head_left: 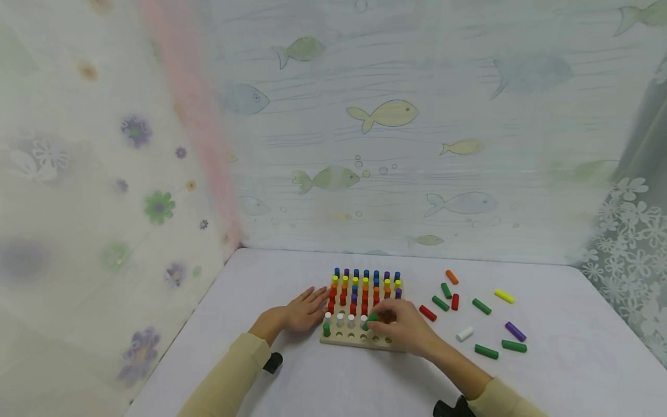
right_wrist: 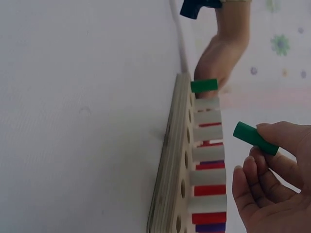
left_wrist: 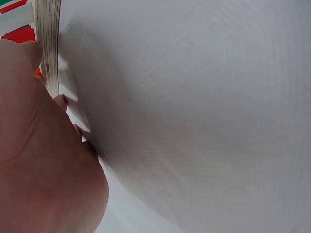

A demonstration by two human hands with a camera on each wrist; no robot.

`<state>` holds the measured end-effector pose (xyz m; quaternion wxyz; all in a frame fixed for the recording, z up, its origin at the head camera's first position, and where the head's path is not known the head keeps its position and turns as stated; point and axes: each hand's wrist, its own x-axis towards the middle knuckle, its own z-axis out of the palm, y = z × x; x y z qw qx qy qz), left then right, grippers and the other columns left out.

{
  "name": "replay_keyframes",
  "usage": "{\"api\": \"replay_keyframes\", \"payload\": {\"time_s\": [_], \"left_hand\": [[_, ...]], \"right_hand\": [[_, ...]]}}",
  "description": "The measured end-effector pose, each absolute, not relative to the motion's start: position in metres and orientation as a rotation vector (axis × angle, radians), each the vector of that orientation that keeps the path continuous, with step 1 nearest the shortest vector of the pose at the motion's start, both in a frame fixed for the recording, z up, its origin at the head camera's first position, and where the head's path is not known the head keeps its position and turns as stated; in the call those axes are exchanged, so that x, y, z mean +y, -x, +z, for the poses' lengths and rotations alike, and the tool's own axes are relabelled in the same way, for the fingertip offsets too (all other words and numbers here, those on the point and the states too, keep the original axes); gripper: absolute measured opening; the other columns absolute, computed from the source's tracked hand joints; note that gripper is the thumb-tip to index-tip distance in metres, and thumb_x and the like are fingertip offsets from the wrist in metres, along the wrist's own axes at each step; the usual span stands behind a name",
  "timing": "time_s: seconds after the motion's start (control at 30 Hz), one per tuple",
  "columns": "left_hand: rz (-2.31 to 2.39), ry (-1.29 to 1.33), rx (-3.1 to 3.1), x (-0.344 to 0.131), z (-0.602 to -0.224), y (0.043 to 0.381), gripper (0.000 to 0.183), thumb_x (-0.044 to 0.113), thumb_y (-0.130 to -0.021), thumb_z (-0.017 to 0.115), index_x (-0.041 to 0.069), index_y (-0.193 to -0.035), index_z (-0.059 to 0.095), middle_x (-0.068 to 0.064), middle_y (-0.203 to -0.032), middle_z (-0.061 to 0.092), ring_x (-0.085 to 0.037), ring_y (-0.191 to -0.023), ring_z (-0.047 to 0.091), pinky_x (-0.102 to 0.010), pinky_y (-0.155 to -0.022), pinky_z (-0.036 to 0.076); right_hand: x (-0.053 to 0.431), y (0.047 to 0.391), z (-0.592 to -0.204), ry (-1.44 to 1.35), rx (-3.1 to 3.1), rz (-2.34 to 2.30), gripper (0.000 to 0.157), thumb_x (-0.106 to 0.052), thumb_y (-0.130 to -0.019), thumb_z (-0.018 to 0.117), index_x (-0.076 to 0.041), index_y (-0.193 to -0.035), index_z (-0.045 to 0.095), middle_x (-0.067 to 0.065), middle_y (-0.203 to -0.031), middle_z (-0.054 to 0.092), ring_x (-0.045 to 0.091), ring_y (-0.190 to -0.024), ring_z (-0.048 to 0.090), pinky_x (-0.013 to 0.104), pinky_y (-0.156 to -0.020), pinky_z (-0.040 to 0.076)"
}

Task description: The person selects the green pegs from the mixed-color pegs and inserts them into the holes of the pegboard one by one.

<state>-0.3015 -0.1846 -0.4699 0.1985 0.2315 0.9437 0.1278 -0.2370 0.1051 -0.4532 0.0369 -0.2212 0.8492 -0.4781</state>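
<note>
A wooden pegboard (head_left: 344,340) stands on the white table, with rows of blue, yellow, orange, red and purple pegs. White pegs (head_left: 351,320) fill part of the row second from the front. In the front row one green peg (head_left: 326,329) stands upright in the leftmost hole; bare holes run to its right. My right hand (head_left: 403,329) pinches another green peg (right_wrist: 255,138) between thumb and fingers, above the front of the board and apart from it in the right wrist view. My left hand (head_left: 303,311) lies with extended fingers against the board's left edge.
Loose pegs lie scattered right of the board: orange (head_left: 451,277), yellow (head_left: 504,296), purple (head_left: 515,331), white (head_left: 465,333), red (head_left: 428,313) and several green (head_left: 486,351). A patterned curtain (head_left: 365,145) hangs behind the table's far edge.
</note>
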Motion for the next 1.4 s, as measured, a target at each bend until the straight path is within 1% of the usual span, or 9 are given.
{"api": "replay_keyframes", "payload": {"time_s": [0.1,0.2,0.33,0.5,0.63,0.93,1.1,1.27,1.4], "left_hand": [[0.356,-0.659,2.641,-0.185,-0.471,0.302,0.062,0.037,-0.111,0.038,0.013,-0.165,0.019,-0.005,-0.172,0.016,-0.033,-0.158,0.007,-0.05,-0.127,0.014],[0.352,-0.669,2.644,-0.185,-0.471,0.302,0.061,0.036,-0.111,0.038,0.012,-0.165,0.02,-0.006,-0.172,0.017,-0.034,-0.158,0.007,-0.05,-0.127,0.014],[0.348,-0.669,2.647,-0.184,-0.47,0.302,0.061,0.036,-0.111,0.037,0.012,-0.165,0.02,-0.006,-0.172,0.017,-0.034,-0.158,0.008,-0.051,-0.127,0.014],[0.352,-0.68,2.629,-0.185,-0.468,0.302,0.061,0.034,-0.112,0.036,0.01,-0.165,0.018,-0.009,-0.172,0.015,-0.035,-0.158,0.006,-0.051,-0.127,0.011],[0.384,-0.69,2.625,-0.186,-0.469,0.302,0.062,0.036,-0.111,0.037,0.009,-0.164,0.018,-0.01,-0.172,0.015,-0.036,-0.158,0.005,-0.053,-0.127,0.011],[0.402,-0.704,2.633,-0.187,-0.472,0.302,0.064,0.04,-0.111,0.037,0.011,-0.165,0.018,-0.009,-0.172,0.016,-0.036,-0.158,0.006,-0.054,-0.126,0.011],[0.37,-0.694,2.636,-0.186,-0.47,0.302,0.062,0.035,-0.111,0.037,0.01,-0.164,0.019,-0.008,-0.172,0.015,-0.035,-0.158,0.005,-0.052,-0.127,0.011],[0.356,-0.67,2.642,-0.185,-0.471,0.303,0.062,0.036,-0.111,0.038,0.011,-0.165,0.019,-0.006,-0.172,0.016,-0.034,-0.158,0.007,-0.051,-0.127,0.014],[0.36,-0.66,2.646,-0.185,-0.472,0.303,0.061,0.037,-0.111,0.038,0.013,-0.165,0.02,-0.005,-0.171,0.017,-0.033,-0.158,0.008,-0.051,-0.126,0.015]], "right_hand": [[0.098,0.238,-0.456,0.716,2.618,-1.461,0.016,-0.018,-0.092,0.077,-0.006,-0.103,0.075,-0.004,-0.088,0.066,0.014,-0.08,0.059,0.021,-0.068,0.053],[0.092,0.238,-0.459,0.752,2.617,-1.447,0.012,-0.018,-0.093,0.076,-0.009,-0.101,0.075,-0.005,-0.087,0.066,0.012,-0.078,0.059,0.021,-0.068,0.053],[0.083,0.239,-0.461,0.798,2.62,-1.415,0.013,-0.019,-0.094,0.074,-0.009,-0.102,0.075,-0.007,-0.084,0.067,0.01,-0.076,0.059,0.021,-0.067,0.053],[0.073,0.238,-0.462,0.851,2.646,-1.387,0.01,-0.017,-0.095,0.074,-0.009,-0.1,0.075,-0.008,-0.083,0.068,0.008,-0.074,0.059,0.021,-0.066,0.053],[0.065,0.238,-0.464,0.878,2.687,-1.325,0.011,-0.015,-0.095,0.074,-0.007,-0.103,0.075,-0.008,-0.084,0.068,0.006,-0.074,0.058,0.02,-0.067,0.052],[0.05,0.24,-0.468,0.85,2.728,-1.201,0.013,-0.014,-0.095,0.074,-0.006,-0.105,0.075,-0.01,-0.081,0.065,0.006,-0.074,0.054,0.02,-0.066,0.049],[0.046,0.24,-0.469,0.852,2.741,-1.197,0.01,-0.013,-0.094,0.074,-0.006,-0.102,0.075,-0.01,-0.077,0.064,0.005,-0.071,0.054,0.02,-0.064,0.049],[0.044,0.24,-0.471,0.861,2.758,-1.176,0.01,-0.013,-0.094,0.075,-0.006,-0.101,0.075,-0.01,-0.075,0.063,0.003,-0.069,0.053,0.019,-0.063,0.049],[0.042,0.24,-0.471,0.84,2.761,-1.151,0.013,-0.013,-0.093,0.076,-0.005,-0.103,0.076,-0.009,-0.077,0.064,0.003,-0.069,0.054,0.018,-0.064,0.049]]}}
